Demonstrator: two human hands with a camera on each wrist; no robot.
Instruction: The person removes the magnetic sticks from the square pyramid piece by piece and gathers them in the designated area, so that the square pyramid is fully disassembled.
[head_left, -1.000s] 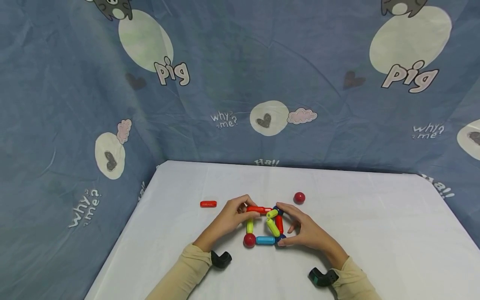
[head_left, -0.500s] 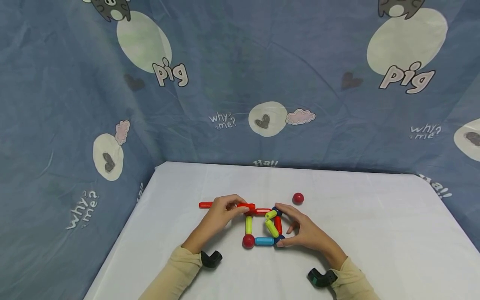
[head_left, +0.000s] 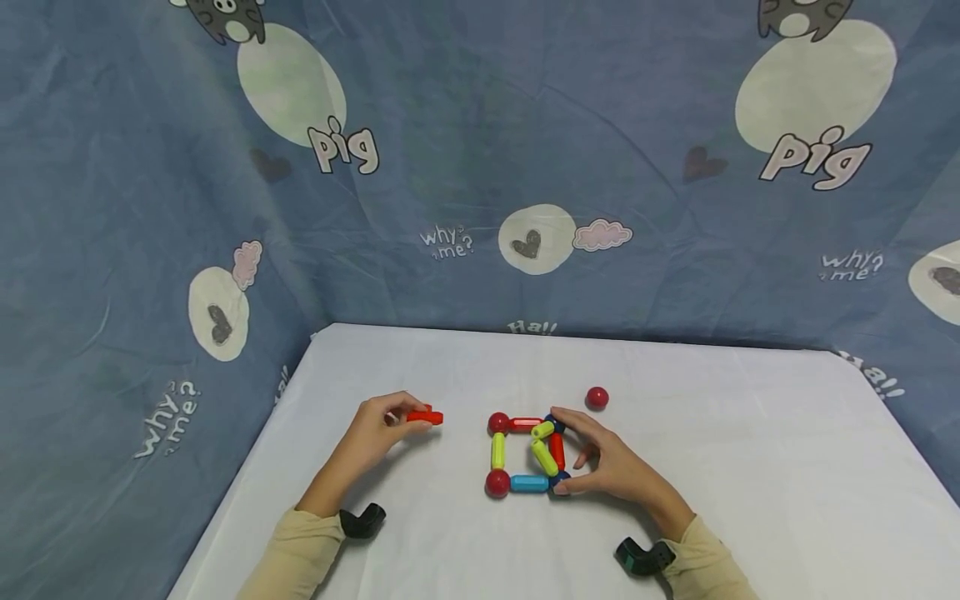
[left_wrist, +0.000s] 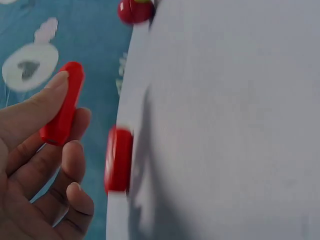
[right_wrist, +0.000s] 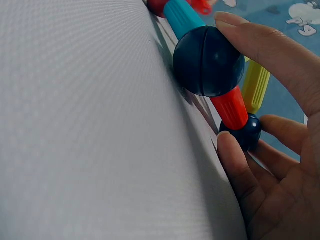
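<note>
My left hand pinches a red rod between thumb and fingers, out to the left of a square frame of balls and rods. A second red rod lies on the table close by, mostly covered in the head view. The frame has red balls at its left corners and dark blue balls at its right ones. Red, light blue and yellow-green rods join them; two more yellow-green rods lean up from the blue balls. My right hand grips both blue balls between thumb and fingers.
A loose red ball rests behind the frame, toward the table's back edge. White cloth covers the table, and a printed blue curtain hangs behind it. Black wrist cameras are strapped at both sleeves.
From the frame's far left corner, my left hand has moved left with the red rod, uncovering the red ball there. The right hand stays in place on the frame.
</note>
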